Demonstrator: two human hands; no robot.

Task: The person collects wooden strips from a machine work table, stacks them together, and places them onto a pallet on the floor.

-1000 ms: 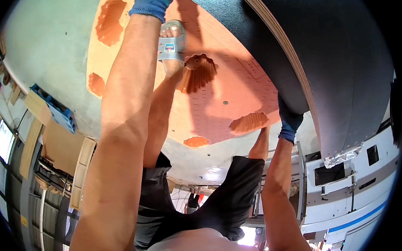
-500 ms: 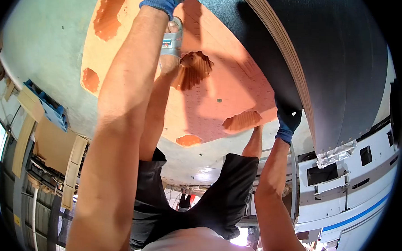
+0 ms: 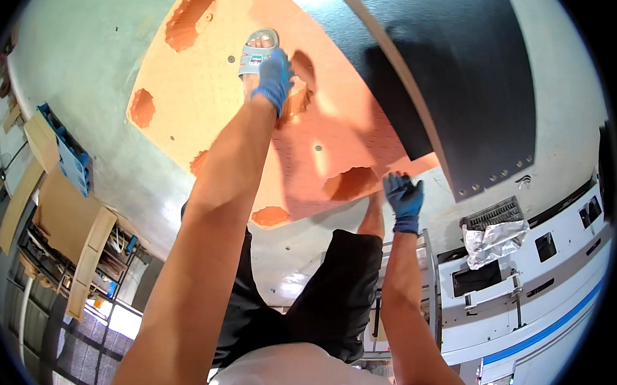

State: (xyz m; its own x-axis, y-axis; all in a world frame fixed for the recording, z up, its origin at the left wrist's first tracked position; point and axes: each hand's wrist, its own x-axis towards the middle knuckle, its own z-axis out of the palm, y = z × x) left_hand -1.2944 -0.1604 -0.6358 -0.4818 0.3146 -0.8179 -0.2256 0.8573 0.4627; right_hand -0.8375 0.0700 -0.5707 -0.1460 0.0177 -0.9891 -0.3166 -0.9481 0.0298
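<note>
Blue gloves cover both my hands. My left hand (image 3: 274, 78) hangs over the orange panel (image 3: 333, 129), beside my sandalled foot, with its fingers apart and nothing in them. Near the panel's lower right edge, my right hand (image 3: 404, 198) is also spread and holds nothing. To the right lies a large dark sheet (image 3: 483, 82), with a row of holes along its lower edge. A raised edge strip (image 3: 403, 71) runs along its left side, and a black part lies between that strip and the orange panel. My right hand is just below that black part, apart from it.
A white machine frame (image 3: 540, 285) with dark openings fills the lower right, with crumpled foil (image 3: 495, 243) and a black grate (image 3: 495, 214) beside it. On the left are a blue pallet (image 3: 73, 158), boards (image 3: 91, 260) and a cardboard sheet (image 3: 65, 213).
Both hands have come off the dark sheet and opened. My left hand moved down and right, my right hand leftward. The dark sheet now lies lower and flatter, and the view has shifted.
</note>
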